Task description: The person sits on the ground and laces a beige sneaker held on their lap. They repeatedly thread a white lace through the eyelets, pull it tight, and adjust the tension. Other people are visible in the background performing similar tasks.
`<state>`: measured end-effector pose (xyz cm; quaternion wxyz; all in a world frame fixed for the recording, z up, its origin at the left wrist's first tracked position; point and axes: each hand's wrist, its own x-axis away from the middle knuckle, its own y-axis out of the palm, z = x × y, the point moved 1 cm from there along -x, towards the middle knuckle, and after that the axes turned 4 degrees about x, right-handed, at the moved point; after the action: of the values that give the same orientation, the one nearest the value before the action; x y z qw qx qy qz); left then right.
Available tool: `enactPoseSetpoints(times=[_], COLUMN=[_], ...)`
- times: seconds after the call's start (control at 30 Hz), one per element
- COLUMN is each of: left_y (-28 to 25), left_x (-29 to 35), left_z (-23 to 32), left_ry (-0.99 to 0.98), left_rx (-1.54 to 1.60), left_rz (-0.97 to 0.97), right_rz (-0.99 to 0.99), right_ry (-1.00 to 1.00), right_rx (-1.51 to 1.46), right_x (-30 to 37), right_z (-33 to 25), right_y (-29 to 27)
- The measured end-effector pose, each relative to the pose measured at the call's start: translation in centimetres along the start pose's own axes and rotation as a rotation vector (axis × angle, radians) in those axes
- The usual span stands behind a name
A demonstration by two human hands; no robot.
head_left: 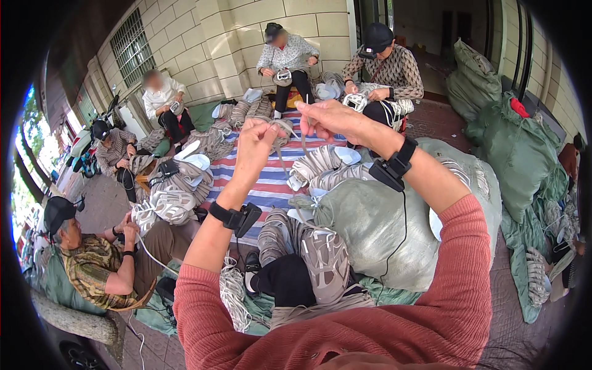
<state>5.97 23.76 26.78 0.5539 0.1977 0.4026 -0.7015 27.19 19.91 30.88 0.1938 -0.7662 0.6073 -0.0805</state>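
Left hand pinching the grey shoelace, strand hanging steeply between; right hand just beside, hold unclear!

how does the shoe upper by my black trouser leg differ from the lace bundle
The shoe upper is grey-brown with pale lines; the lace bundle is off-white. The shoe upper has a formed shape; the lace bundle is loosely tangled. The shoe upper lies right of the trouser leg, the lace bundle left. Both lie near it.
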Motion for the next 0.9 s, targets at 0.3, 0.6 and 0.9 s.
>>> enactPoseSetpoints(times=[0.3,0.6,0.9], left_y=[1.8,2.3,2.2], left_x=[1.6,2.6,2.9], left_z=[0.9,1.8,1.4], left_ry=[-0.601,-0.584,-0.465], left_rx=[0.768,0.730,0.721], left_rz=[-0.022,0.046,0.053], right_rz=[-0.005,-0.089,-0.155], right_ry=[-0.230,-0.257,-0.222], right_rx=[0.105,0.038,0.042], right_x=[-0.7,-0.5,-0.4], right_z=[0.7,0.3,0.1], right_y=[1.7,2.3,2.6])
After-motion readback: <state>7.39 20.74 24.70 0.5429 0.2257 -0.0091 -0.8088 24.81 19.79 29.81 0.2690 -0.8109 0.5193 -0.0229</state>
